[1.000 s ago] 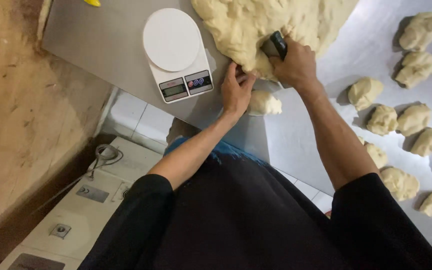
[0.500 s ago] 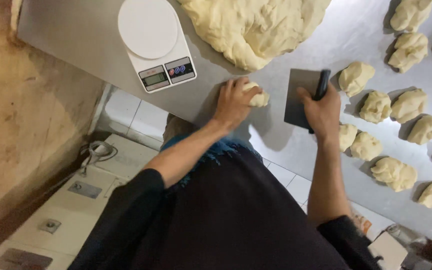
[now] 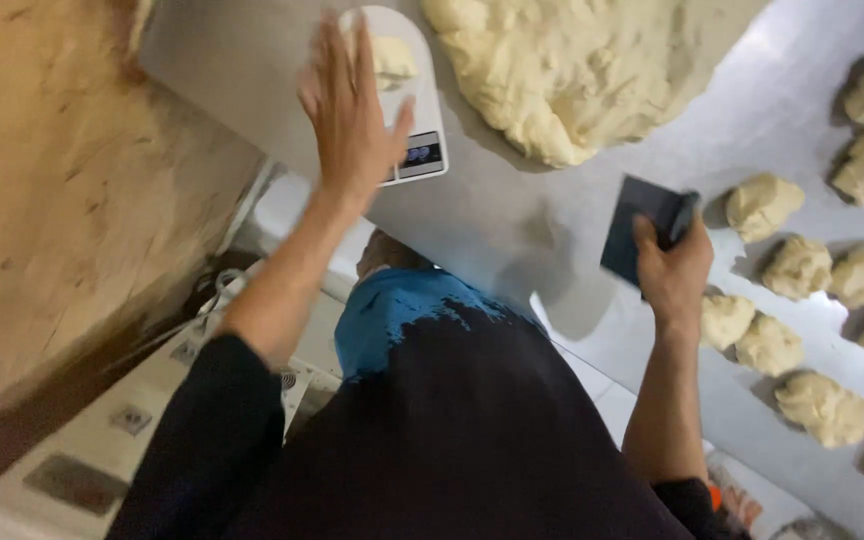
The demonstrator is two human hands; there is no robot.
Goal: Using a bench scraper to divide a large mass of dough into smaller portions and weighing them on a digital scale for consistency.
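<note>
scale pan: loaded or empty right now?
Loaded. A small dough piece sits on the white scale pan; the open left hand hovers just beside it, fingers spread.

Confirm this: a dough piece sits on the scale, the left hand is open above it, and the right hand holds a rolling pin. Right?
Not quite. The right hand holds a dark flat scraper, not a rolling pin, as the head view shows. The rest stands: a dough piece sits on the scale and the left hand is open above it.

Black long sleeves, black top over blue garment.
</note>
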